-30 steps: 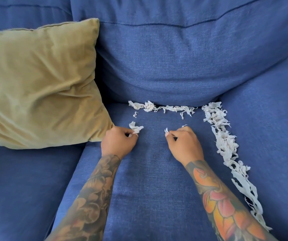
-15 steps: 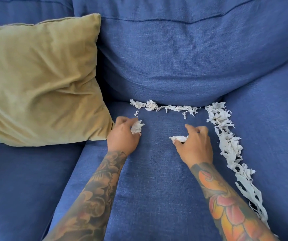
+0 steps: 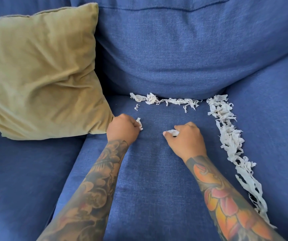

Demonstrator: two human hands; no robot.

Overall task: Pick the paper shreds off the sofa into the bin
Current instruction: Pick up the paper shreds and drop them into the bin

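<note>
Shreds (image 3: 230, 136) line the sofa (image 3: 157, 188) seat's top and right edges; light, flimsy, best pinched in clumps. Left hand (image 3: 123, 130) and right hand (image 3: 185, 138) each clutch a wad.

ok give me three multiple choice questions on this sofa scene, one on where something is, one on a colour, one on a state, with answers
1. Where does the longest run of paper shreds lie?
A. along the right edge of the seat cushion
B. on top of the pillow
C. across the person's forearms

2. What colour is the pillow?
A. red
B. olive-yellow
C. white

3. What is the left hand doing?
A. lying flat and open
B. gripping a wad of shreds
C. lifting the pillow

Answers:
1. A, the long strip of shreds runs down the right side of the seat cushion, beside the right hand.
2. B, the pillow is olive-yellow against the blue sofa.
3. B, the left hand has its fingers curled round a white wad.
</note>
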